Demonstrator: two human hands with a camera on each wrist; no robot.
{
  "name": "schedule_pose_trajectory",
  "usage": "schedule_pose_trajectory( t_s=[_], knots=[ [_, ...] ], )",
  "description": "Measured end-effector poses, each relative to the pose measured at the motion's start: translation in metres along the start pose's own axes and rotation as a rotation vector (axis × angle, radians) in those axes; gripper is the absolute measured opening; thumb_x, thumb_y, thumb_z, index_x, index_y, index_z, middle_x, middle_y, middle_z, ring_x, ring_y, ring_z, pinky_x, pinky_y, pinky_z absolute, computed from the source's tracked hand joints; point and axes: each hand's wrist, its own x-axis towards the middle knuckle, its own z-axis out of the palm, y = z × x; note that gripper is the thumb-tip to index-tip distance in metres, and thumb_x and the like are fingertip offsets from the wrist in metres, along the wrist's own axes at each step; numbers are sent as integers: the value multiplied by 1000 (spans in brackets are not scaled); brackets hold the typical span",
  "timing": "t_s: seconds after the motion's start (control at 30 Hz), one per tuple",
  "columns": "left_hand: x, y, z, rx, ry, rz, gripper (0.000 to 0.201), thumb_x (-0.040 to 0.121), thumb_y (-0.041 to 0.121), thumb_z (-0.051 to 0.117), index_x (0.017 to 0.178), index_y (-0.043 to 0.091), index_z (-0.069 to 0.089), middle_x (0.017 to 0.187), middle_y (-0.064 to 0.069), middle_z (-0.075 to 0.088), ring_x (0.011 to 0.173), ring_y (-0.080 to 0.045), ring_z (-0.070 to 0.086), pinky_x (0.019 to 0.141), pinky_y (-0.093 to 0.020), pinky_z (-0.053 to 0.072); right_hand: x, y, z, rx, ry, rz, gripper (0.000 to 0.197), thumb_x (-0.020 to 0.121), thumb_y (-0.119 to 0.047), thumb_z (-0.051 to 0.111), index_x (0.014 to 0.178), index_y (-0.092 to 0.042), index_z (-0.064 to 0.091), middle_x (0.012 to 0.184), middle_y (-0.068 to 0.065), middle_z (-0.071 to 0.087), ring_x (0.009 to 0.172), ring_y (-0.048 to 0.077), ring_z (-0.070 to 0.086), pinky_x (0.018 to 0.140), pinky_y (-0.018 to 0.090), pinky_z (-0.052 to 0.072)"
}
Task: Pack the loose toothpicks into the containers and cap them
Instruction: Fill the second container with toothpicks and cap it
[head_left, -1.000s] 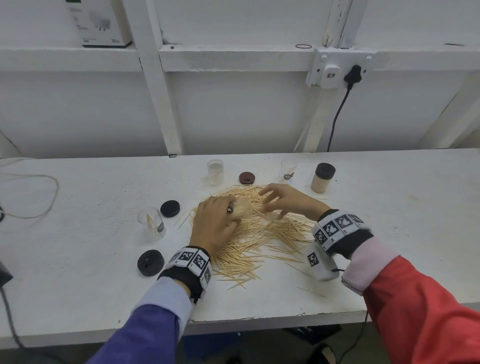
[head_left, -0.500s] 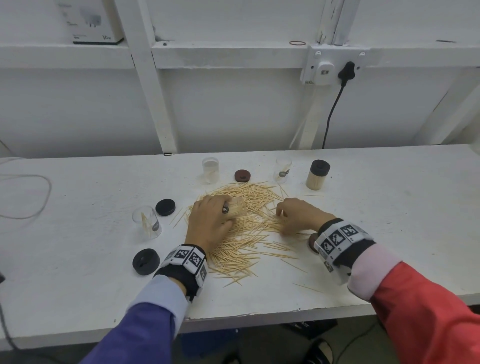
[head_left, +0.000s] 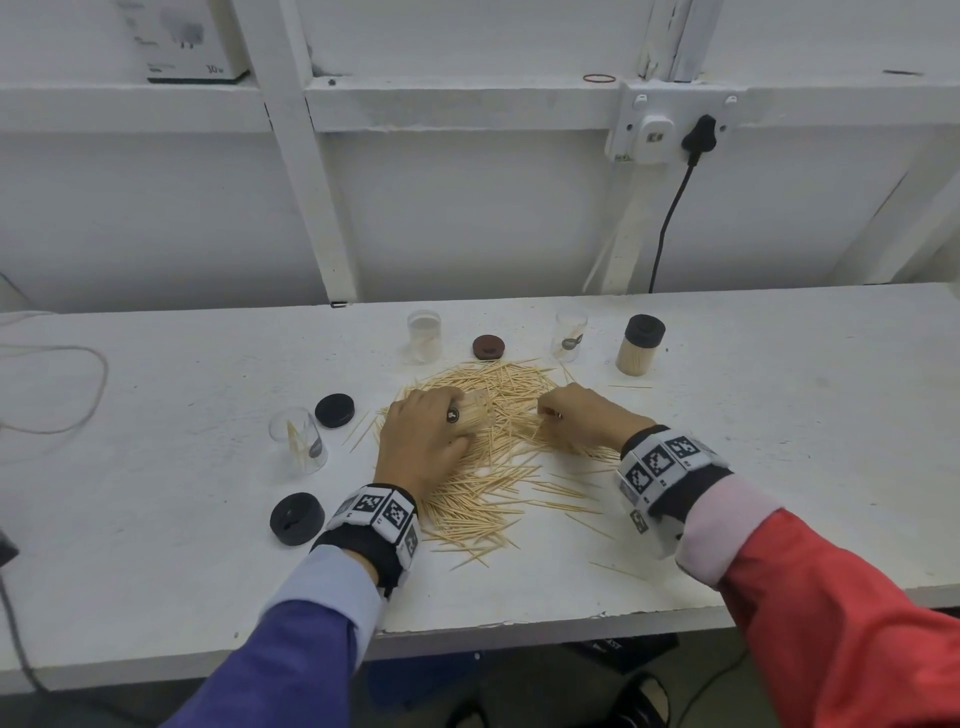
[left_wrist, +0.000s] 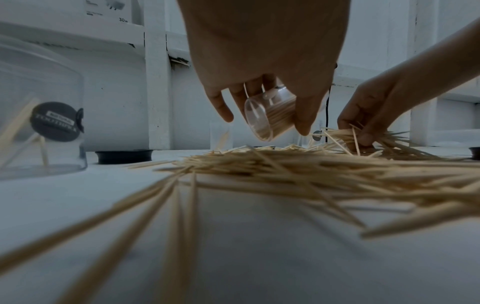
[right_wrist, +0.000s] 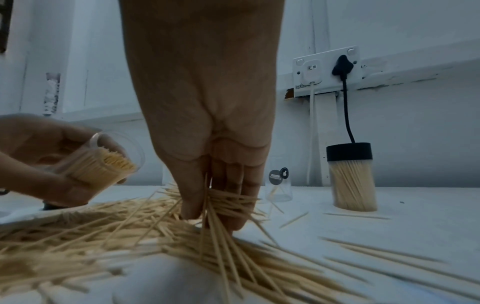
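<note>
Toothpicks (head_left: 498, 457): mostly loose mid-counter; one capped container (head_left: 638, 347) filled near back edge. Left hand (head_left: 423, 441) gripping part-filled container (left_wrist: 270, 115); right hand (head_left: 582, 421) pinching a bunch.

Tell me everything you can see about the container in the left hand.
The container is a small clear cylinder that looks like plastic, uncapped. The left hand grips it, fingers curled round its wall, and holds it tilted above the toothpick pile, with its open mouth toward the right hand. It is packed nearly full of pale wooden toothpicks, whose ends show at the mouth. A small dark label sits on its side. The left wrist view shows its clear round base.
</note>
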Motion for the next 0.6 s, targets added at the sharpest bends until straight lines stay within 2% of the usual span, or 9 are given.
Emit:
schedule_pose_trajectory(
  t_s=[0.07, 0.13, 0.17, 0.3, 0.37, 0.47, 0.6],
  knots=[
    [0, 0, 0, 4, 2, -7, 48, 82, 33, 68, 126, 20, 54, 116, 2, 60, 110, -20, 50, 92, -31, 30, 3, -1, -5, 34, -7, 0, 11, 92, -5, 51, 82, -7, 53, 86, 6, 59, 78, 24, 53, 63, 29, 40],
    [0, -1, 0, 4, -1, -11, 48, 82, 33, 68, 126, 19, 55, 116, 2, 61, 110, -20, 51, 93, -32, 32, 5, 0, -9, 55, -25, 5, 18, 92, -3, 49, 76, -10, 54, 83, 5, 64, 75, 22, 60, 71, 37, 49],
    [0, -1, 0, 5, -3, -12, 48, 82, 33, 68, 126, 19, 55, 116, 2, 61, 110, -20, 51, 93, -33, 32, 5, 0, -12, 70, -31, 1, 23, 92, -3, 48, 73, -13, 52, 78, 3, 64, 70, 20, 61, 71, 37, 50],
    [0, -2, 1, 7, -18, -12, 48, 83, 34, 67, 127, 20, 53, 114, 4, 60, 111, -19, 50, 95, -33, 31, 4, 1, -23, 155, -26, -18, 18, 95, -3, 50, 79, -7, 58, 72, 2, 62, 60, 16, 58, 65, 32, 48],
    [0, -2, 1, 6, -20, -13, 48, 83, 34, 67, 127, 20, 53, 114, 4, 60, 110, -19, 50, 95, -33, 31, 3, 1, -29, 188, -13, -28, 15, 96, -4, 51, 85, -4, 62, 71, 1, 62, 59, 15, 56, 65, 32, 47],
    [0, -2, 1, 3, -25, -14, 48, 83, 34, 66, 127, 20, 53, 115, 4, 60, 111, -19, 50, 95, -33, 31, 2, 1, -37, 237, -4, -57, 17, 96, -4, 51, 82, -6, 61, 73, 2, 63, 59, 13, 55, 64, 29, 46],
    [1, -2, 1, 6, -32, -18, 49, 84, 36, 66, 129, 21, 52, 117, 4, 59, 113, -19, 49, 96, -34, 31, 2, -2, -42, 228, -26, -119, 17, 97, -7, 53, 88, 5, 62, 76, 6, 65, 60, 14, 56, 65, 31, 47]
  ],
)
